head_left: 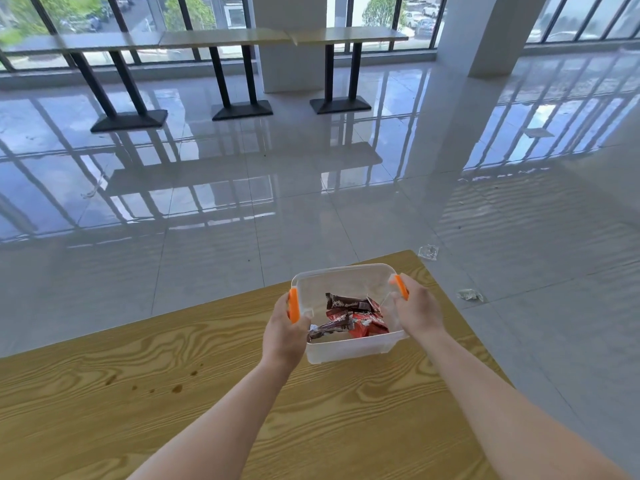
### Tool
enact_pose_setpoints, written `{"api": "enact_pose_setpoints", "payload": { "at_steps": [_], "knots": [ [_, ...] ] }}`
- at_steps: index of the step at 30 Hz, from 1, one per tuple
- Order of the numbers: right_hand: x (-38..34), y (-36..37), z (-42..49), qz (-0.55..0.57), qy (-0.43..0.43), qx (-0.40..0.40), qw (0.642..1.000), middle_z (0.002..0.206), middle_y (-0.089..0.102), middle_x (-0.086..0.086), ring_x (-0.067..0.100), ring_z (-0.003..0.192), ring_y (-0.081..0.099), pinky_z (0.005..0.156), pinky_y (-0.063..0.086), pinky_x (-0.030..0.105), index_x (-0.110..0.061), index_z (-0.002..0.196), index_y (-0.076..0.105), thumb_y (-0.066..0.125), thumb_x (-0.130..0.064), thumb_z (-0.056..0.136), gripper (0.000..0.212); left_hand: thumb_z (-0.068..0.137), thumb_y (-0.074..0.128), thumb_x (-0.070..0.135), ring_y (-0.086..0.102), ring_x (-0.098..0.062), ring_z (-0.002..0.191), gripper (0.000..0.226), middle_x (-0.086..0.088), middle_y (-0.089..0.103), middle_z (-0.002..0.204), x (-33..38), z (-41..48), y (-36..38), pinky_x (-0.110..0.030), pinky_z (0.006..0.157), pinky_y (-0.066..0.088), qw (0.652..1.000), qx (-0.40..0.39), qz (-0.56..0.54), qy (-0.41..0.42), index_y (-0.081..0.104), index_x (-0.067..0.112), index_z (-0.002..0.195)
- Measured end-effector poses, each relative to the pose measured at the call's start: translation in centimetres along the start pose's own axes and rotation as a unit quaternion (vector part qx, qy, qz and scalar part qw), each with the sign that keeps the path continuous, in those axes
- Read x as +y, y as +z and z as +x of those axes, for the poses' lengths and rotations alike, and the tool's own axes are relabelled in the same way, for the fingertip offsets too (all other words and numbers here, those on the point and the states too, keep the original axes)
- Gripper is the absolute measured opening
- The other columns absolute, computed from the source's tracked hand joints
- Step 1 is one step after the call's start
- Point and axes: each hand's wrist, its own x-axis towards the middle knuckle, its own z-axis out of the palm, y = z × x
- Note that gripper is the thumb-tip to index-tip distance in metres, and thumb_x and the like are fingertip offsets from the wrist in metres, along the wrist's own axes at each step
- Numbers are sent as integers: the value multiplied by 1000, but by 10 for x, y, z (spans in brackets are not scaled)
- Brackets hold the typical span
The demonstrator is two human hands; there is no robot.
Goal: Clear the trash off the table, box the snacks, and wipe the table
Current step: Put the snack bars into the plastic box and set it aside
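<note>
A clear plastic box (346,349) with orange side clips stands near the far right corner of the wooden table (173,410). Inside it lie brown and red snack packets (353,318). My left hand (284,336) grips the box's left side at the orange clip (293,304). My right hand (417,308) holds the right side at the other orange clip (401,286). The box has no lid on it. Dark brown stains (156,384) mark the tabletop to the left of my left forearm.
Two crumpled clear wrappers (428,252) (470,294) lie on the glossy tiled floor beyond the table's right edge. High bar tables (225,38) with black bases stand by the windows at the back. A white pillar (491,32) stands at the far right.
</note>
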Motion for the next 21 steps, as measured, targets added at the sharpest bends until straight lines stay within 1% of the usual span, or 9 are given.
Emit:
{"api": "enact_pose_setpoints", "payload": {
  "at_steps": [2,4,8,12,14,17,19,20,21],
  "knots": [
    [-1,1,0,-8,-7,0,1000,83,65,4,28,77,60,61,45,37,-16,104,56,45,-26,101,15,97,53,27,62,-14,88,25,14,64,98,2,-2,-2,-47,85,52,1000,-20,-15,4,51,47,112],
    [-1,2,1,-14,-7,-1,1000,89,67,6,30,82,62,65,47,38,-14,111,57,45,-24,101,18,93,45,27,63,-16,91,27,12,68,96,4,-3,-3,-49,87,50,999,-34,-37,-1,55,52,100],
    [-5,-1,5,-15,-3,-8,1000,86,64,5,29,82,60,67,47,41,-15,107,58,44,-18,101,16,90,40,17,63,-27,93,40,6,69,99,2,-1,-2,-58,88,49,998,-42,-52,-7,59,48,106],
    [-9,-5,6,-24,-7,-17,1000,92,63,7,28,83,57,70,46,40,-13,114,57,44,-13,99,19,94,44,22,62,-20,98,37,11,67,107,3,2,-2,-55,91,50,997,-51,-63,-14,52,47,119],
    [-12,-7,5,-33,-7,-27,999,95,64,9,29,85,57,72,48,41,-13,117,56,46,-13,98,21,96,45,22,62,-20,97,33,10,66,106,5,3,-3,-53,91,50,997,-51,-53,-16,49,48,116],
    [-15,-8,3,-43,1,-43,998,104,64,13,33,93,58,72,44,39,-12,130,49,50,-11,94,36,96,45,22,59,-24,92,23,2,65,102,7,4,-5,-52,87,49,999,-41,-4,4,51,42,105],
    [-18,-8,2,-55,-8,-35,998,109,65,14,34,96,57,72,42,37,-11,127,52,53,-8,89,38,95,44,27,54,-22,97,23,-3,61,114,8,6,-6,-45,83,45,998,-25,54,26,52,32,117],
    [-20,-8,1,-66,-13,-30,997,114,64,16,34,102,56,77,43,37,-10,123,54,54,-7,87,37,96,43,29,51,-20,100,30,-3,57,121,9,6,-6,-40,81,41,995,-23,86,37,48,30,126],
    [-21,-8,1,-82,-19,-26,996,123,61,18,36,114,52,88,44,40,-8,123,55,56,-7,86,37,96,43,32,49,-19,103,39,-2,52,127,11,6,-8,-38,82,39,991,-22,122,52,43,30,135]
  ]
}}
